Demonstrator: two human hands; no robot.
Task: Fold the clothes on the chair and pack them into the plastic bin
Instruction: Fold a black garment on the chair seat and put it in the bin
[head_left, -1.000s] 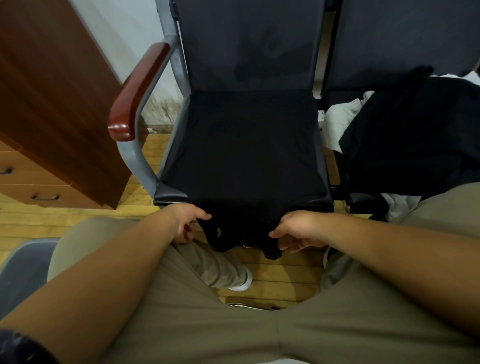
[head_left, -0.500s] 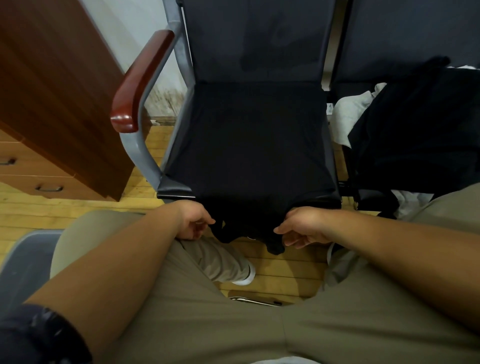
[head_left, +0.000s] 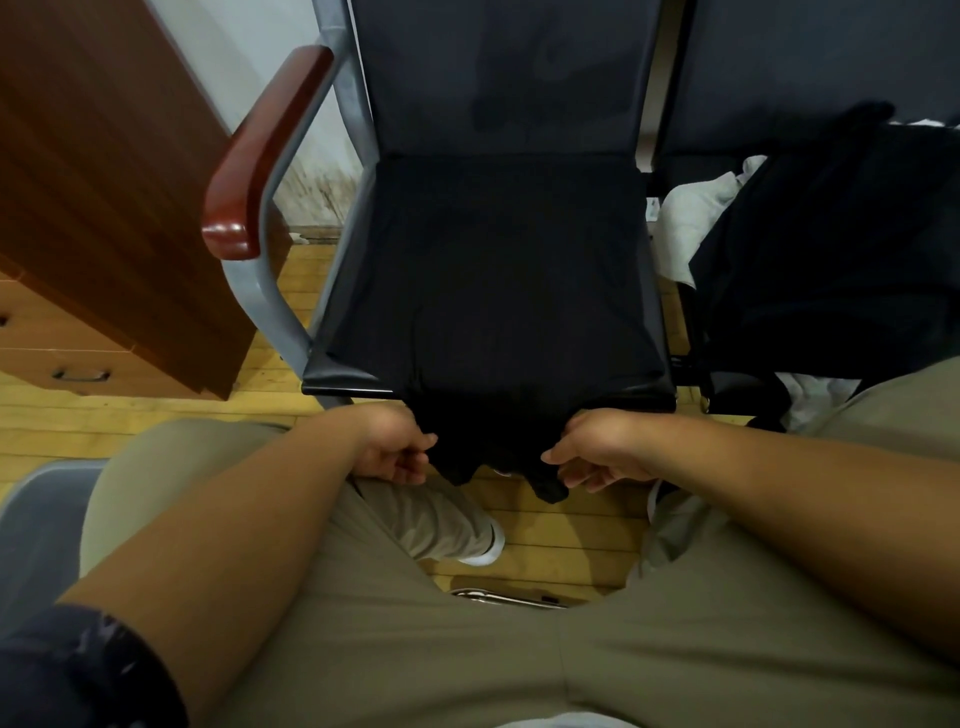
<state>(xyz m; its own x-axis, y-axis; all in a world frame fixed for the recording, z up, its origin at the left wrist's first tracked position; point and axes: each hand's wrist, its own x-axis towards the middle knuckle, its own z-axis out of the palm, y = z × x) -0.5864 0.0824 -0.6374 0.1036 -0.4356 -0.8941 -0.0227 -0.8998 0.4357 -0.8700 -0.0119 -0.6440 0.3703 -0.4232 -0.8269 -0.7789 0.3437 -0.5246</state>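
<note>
A black garment (head_left: 493, 291) lies spread flat over the seat of the dark chair (head_left: 332, 379), and its near end hangs over the seat's front edge. My left hand (head_left: 400, 449) pinches the hanging cloth at its left corner. My right hand (head_left: 597, 457) pinches it at the right corner. Both hands sit just below the seat's front edge, about a hand's width apart. A heap of black clothes (head_left: 831, 249) and white clothes (head_left: 696, 218) lies on the neighbouring seat to the right.
A grey bin's rim (head_left: 36, 499) shows at the lower left beside my knee. The chair's red-brown armrest (head_left: 260, 156) stands at the left, with a wooden drawer cabinet (head_left: 93, 208) beyond it. My tan-trousered legs fill the foreground over a wooden floor (head_left: 571, 514).
Both hands stay on the garment's hanging end and have moved slightly closer to each other. The view has shifted a little; the garment on the seat looks the same.
</note>
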